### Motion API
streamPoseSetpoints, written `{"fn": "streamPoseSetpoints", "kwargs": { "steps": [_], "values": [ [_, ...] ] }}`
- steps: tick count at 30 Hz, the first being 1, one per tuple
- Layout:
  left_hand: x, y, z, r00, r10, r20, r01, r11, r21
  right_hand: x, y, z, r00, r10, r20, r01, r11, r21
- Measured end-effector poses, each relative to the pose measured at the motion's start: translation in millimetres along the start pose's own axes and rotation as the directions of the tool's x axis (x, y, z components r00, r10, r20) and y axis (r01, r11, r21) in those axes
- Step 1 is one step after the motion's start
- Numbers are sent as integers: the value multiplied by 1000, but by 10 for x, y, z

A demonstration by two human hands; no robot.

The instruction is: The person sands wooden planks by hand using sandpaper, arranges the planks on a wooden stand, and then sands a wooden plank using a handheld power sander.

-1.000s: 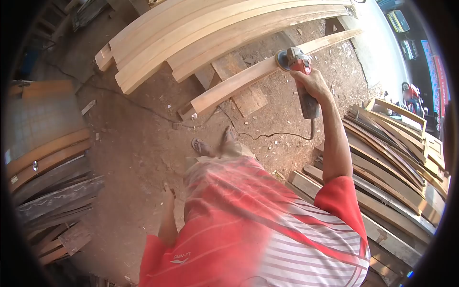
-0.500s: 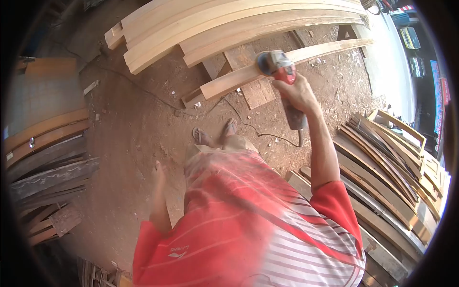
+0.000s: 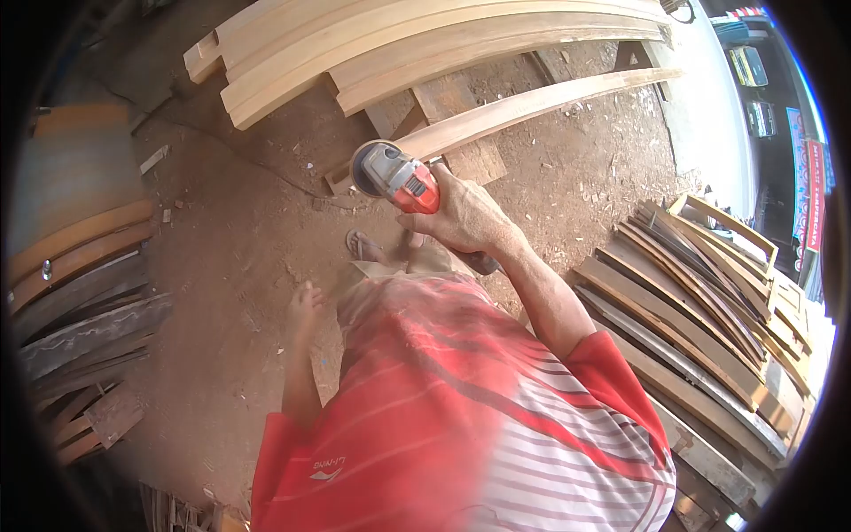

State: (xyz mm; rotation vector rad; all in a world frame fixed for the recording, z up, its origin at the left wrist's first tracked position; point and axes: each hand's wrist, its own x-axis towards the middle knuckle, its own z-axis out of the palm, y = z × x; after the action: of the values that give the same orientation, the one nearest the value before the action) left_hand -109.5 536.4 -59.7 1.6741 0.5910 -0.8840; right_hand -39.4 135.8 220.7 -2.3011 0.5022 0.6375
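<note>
Head view: the red-and-grey angle grinder with a round disc (image 3: pixel 409 183) is in front of the person's body, over the near left part of a long, pale, squared wooden beam (image 3: pixel 532 108); whether disc and wood touch cannot be told.
Right hand on grinder: the right hand (image 3: pixel 467 213) has its fingers closed around the tool's body behind the disc end, the dark rear end showing past the palm. This grip probably steadies the weight and leaves the fingers clear of the disc.
Right arm: reaching forward from the red sleeve (image 3: pixel 612 368), which seems to hold the tool away from the torso.
Left hand at side: the left hand (image 3: pixel 306 306) hangs by the body, its fingers loosely curled and partly open, with nothing visible in them; the grinder appears to be managed one-handed.
Beam placement: it lies crosswise over a flat brown wooden board (image 3: pixel 483 161), probably to lift it off the chip-strewn earth floor (image 3: pixel 239 293), and apart from its neighbours, which would leave room around it.
Pale plank stack: smooth, pale wooden planks (image 3: pixel 425 58) lie side by side beyond the beam, probably grouped for their similar lengths.
Right-side pile: weathered brown boards (image 3: pixel 683 310) lie well apart from the beam, seemingly out of its way.
</note>
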Motion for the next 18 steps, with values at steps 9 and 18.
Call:
{"fn": "streamPoseSetpoints", "kwargs": {
  "steps": [9, 18],
  "values": [
    [29, 365, 130, 988, 109, -110, -120, 988, -96, 34, 657, -625, 943, 219, -251, -176, 967, 182],
    [-34, 2527, 1932, 708, 690, 148, -706, 695, 137, 88, 1587, -1250, 888, 258, -380, -185, 958, 218]
  ]
}}
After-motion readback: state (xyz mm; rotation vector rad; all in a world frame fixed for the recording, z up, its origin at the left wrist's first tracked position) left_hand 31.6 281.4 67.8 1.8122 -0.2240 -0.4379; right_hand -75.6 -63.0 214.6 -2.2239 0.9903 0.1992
